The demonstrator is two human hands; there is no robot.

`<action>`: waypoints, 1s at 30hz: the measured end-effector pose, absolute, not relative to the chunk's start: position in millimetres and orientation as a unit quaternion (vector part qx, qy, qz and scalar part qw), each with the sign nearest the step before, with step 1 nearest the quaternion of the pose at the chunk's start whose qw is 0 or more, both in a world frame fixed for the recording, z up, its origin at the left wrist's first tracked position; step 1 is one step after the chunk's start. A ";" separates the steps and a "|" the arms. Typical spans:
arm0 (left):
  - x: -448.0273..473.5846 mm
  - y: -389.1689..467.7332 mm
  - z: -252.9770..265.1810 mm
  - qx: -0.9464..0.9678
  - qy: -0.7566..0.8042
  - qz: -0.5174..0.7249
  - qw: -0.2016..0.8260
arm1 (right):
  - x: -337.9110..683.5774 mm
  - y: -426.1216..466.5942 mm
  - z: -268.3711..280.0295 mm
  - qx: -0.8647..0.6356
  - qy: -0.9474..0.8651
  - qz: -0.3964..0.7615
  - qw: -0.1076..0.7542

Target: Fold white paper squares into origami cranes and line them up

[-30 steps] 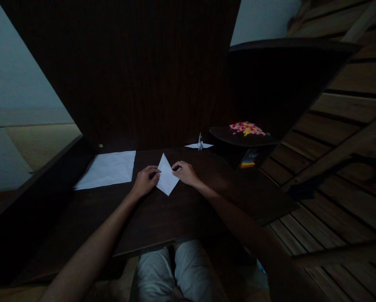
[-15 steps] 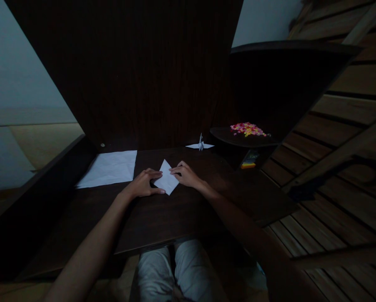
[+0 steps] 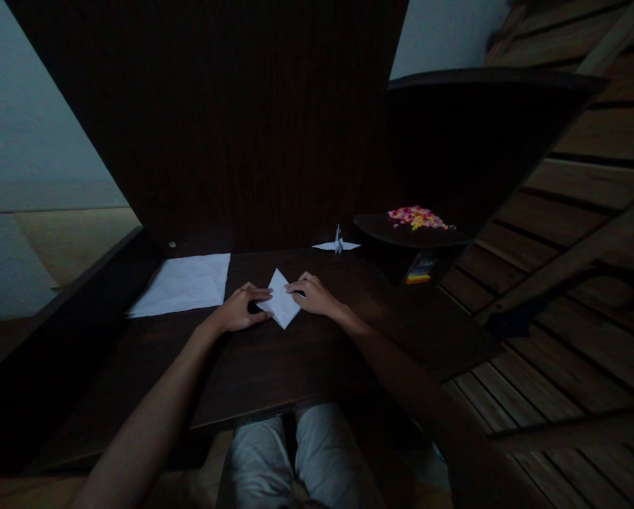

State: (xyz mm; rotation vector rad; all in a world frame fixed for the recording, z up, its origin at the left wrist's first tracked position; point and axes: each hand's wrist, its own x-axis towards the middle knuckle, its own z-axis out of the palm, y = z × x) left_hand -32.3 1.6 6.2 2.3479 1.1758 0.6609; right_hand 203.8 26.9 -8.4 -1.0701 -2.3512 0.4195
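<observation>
A white sheet of paper folded into a diamond [image 3: 283, 305] lies on the dark wooden desk [image 3: 253, 367], one corner pointing away from me. My left hand [image 3: 239, 307] holds its left side, with fingertips on the upper left part and the thumb at the lower left edge. On the right side, my right hand [image 3: 312, 293] presses its fingertips onto the upper right part of the paper. The underside of the folded paper is hidden.
To the left rest flat white sheets [image 3: 184, 283]. A folded white paper crane [image 3: 338, 245] stands near the back panel. Many small pink, red and yellow pieces [image 3: 418, 218] are heaped on a small rounded shelf [image 3: 385, 230]. A yellow item [image 3: 418, 278] sits beneath it.
My left hand has shifted very slightly left, and its thumb has drawn back toward the paper's lower left edge. My right hand and the paper look almost the same.
</observation>
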 end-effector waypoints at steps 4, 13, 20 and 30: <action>-32.3 1.6 7.4 0.850 0.422 0.229 0.214 | 205.0 24.6 -3.6 -0.392 -0.876 0.157 0.234; -31.4 -0.4 11.2 0.852 0.420 0.228 0.212 | 216.7 23.3 5.3 -0.328 -0.914 0.177 0.162; -31.3 -1.3 11.7 0.853 0.417 0.232 0.210 | 217.8 24.5 6.3 -0.323 -0.915 0.188 0.151; -31.7 -0.3 10.5 0.846 0.419 0.244 0.223 | 216.5 23.0 5.7 -0.321 -0.918 0.172 0.155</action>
